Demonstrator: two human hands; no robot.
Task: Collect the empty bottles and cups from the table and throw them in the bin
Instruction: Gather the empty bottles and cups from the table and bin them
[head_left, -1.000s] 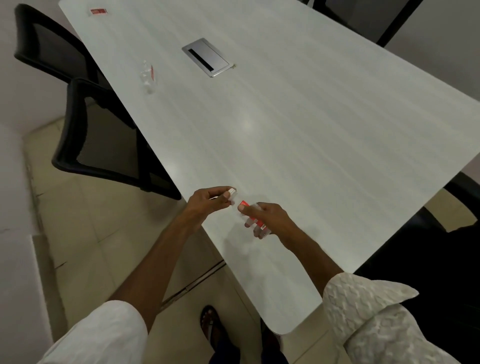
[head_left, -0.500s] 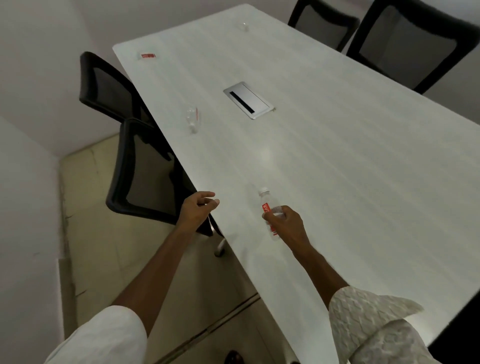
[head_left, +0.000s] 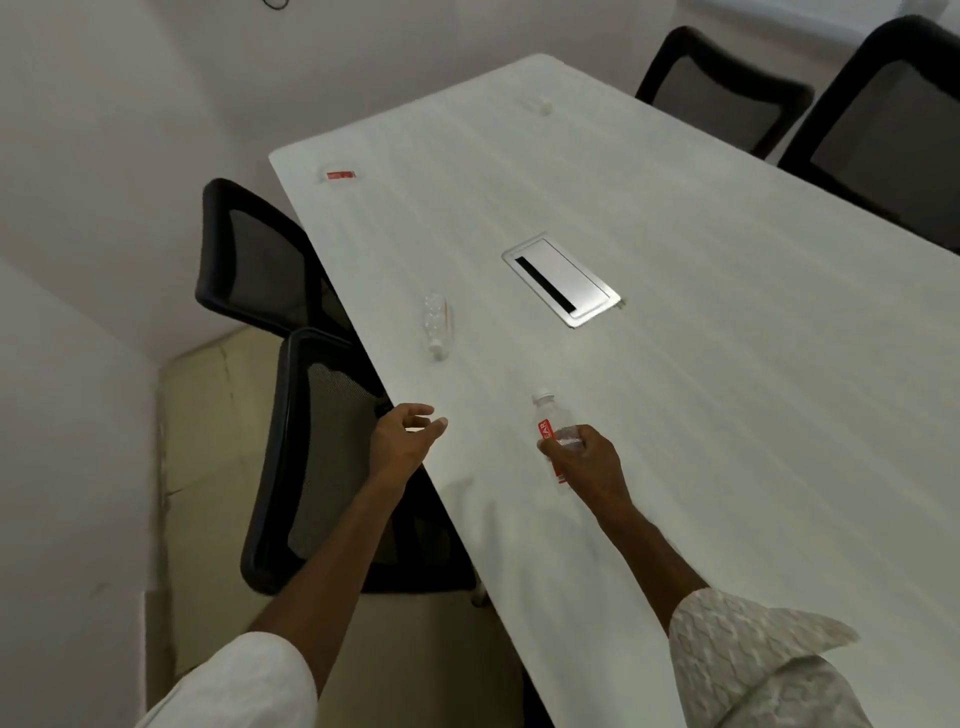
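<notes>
The right hand (head_left: 584, 457) grips a small clear plastic bottle with a red label (head_left: 551, 435) above the pale wood-grain desk (head_left: 727, 389). The left hand (head_left: 405, 434) hangs loosely open, empty, at the desk's edge. Farther on lies a second clear bottle (head_left: 435, 325); beyond it, a red-labelled bottle (head_left: 340, 175).

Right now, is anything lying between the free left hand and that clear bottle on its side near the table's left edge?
Nothing visible does. The left hand hovers open at the table edge, and only bare tabletop lies between it and the lying bottle. The right hand has its grip on another bottle, off to the side.
</notes>
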